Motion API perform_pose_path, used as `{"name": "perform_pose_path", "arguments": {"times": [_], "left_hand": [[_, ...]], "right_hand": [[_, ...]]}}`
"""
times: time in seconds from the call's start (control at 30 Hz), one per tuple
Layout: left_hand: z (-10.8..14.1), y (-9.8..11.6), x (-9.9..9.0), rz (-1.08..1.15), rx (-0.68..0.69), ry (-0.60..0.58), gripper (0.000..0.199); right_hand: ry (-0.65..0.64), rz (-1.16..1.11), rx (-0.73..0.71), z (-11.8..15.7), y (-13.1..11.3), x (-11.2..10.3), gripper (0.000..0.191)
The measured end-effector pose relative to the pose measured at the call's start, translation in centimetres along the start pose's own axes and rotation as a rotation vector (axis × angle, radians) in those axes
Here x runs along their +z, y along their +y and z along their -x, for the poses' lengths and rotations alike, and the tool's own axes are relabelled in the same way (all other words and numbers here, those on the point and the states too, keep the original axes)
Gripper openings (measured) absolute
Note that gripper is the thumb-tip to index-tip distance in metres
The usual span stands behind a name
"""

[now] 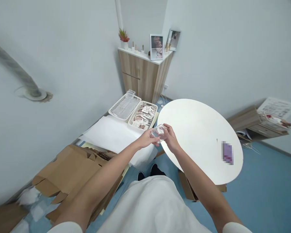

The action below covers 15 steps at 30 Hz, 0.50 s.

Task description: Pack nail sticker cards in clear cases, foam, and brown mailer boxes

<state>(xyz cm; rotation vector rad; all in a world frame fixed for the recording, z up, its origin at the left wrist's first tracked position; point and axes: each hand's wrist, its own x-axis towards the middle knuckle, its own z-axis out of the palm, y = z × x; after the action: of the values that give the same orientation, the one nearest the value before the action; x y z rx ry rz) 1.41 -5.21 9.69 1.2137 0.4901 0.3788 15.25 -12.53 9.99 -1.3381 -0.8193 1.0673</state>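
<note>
Between my two hands is a small clear plastic box (158, 132), held in front of me near the left edge of the round white table (194, 129). My left hand (146, 139) grips its left side, and the fingers of my right hand (170, 136) close on its right side. Just beyond my hands, a white basket (156, 113) holds many small printed packets (145, 114). Beside it, another white basket (110, 111) contains clear plastic pieces (126, 106). Whether anything lies inside the box is too unclear to tell.
White sheeting (109, 132) covers the surface under the baskets. Flattened cardboard (70, 168) is stacked at left. A blurred purple item (227, 152) lies on the round table. A wooden cabinet (147, 76) with picture frames stands in the corner; an open cardboard box (185, 186) sits under the table.
</note>
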Motion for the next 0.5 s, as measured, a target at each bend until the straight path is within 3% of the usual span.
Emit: {"name": "perform_pose_path", "arguments": {"times": [0.13,0.3,0.4,0.5], "left_hand": [[-0.7,-1.7,3.5,0.047,-0.003,-0.046,0.037],[-1.6,-3.5,6.7,-0.231,0.034,-0.083,0.055],[-2.3,-3.3,8.3,-0.371,0.068,-0.097,0.076],[-3.2,-2.6,10.5,-0.489,0.078,-0.21,0.075]], "right_hand": [[0.043,0.003,-0.031,4.2,0.1,-3.1,0.058],[0.181,0.059,-0.01,8.2,0.7,-7.6,0.052],[0.189,0.059,0.009,10.5,1.1,-10.3,0.048],[0.181,0.041,0.026,12.9,1.5,-12.7,0.045]]}}
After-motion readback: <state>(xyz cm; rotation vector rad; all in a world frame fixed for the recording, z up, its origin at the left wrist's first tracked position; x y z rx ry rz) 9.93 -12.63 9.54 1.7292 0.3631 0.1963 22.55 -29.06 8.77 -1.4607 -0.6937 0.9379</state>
